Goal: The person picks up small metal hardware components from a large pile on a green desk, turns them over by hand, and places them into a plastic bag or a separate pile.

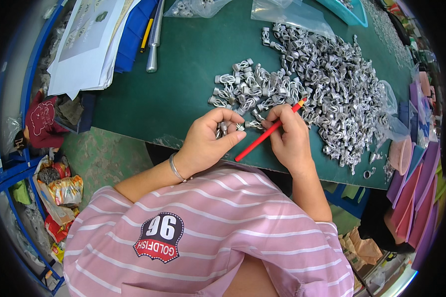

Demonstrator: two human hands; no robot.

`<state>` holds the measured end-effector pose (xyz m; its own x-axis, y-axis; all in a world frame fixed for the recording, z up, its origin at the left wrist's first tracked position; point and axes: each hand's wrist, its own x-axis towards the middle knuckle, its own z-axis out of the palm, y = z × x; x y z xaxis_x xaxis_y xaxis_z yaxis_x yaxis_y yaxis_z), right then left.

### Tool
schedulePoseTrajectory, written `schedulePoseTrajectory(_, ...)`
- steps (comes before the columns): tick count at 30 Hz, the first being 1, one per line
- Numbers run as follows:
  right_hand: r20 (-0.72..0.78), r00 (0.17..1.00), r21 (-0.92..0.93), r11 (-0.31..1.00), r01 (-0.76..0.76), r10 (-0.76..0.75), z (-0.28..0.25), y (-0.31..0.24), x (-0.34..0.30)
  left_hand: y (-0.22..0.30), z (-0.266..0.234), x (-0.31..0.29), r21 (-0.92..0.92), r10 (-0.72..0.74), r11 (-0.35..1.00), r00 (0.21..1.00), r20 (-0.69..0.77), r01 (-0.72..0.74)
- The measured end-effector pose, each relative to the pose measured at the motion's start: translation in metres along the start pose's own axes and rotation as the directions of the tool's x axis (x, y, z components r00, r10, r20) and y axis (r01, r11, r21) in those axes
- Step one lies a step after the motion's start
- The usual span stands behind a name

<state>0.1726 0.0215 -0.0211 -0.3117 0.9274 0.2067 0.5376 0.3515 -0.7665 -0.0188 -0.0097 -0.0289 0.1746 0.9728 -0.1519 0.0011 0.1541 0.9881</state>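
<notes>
My left hand (208,138) is closed around a few small silver metal fittings (223,127), with another fitting at its thumb and fingertip. A red pencil (258,143) lies slantwise in my right hand (290,141), its pale tip pointing up and away. The thumb and forefinger of that hand are at a silver fitting (254,124) between the two hands; whether they pinch it I cannot tell. Just beyond both hands, a small group of fittings (252,84) with ribbed caps and twisted loops runs into a large heap (342,84) on the right.
The green table (183,64) carries papers (86,44), a blue bin (136,37), a yellow pen (146,34) and a metal rod (154,44) at left. Clear plastic bags (292,17) and a turquoise tray (349,12) are at the back. Colourful bins (416,188) stand at right.
</notes>
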Motion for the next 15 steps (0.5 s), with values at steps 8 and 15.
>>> schedulePoseTrajectory(8, 0.011, 1.0, 0.184, 0.983, 0.021, -0.023, 0.003, 0.009, -0.004, 0.004, 0.004, 0.003, -0.01, 0.0, 1.0, 1.0, -0.011, 0.0)
schedulePoseTrajectory(15, 0.034, 0.999, 0.614, 0.789, -0.001, -0.025, 0.008, -0.001, -0.011, 0.014, 0.004, 0.004, 0.142, 0.27, 0.951, 0.961, 0.054, -0.275)
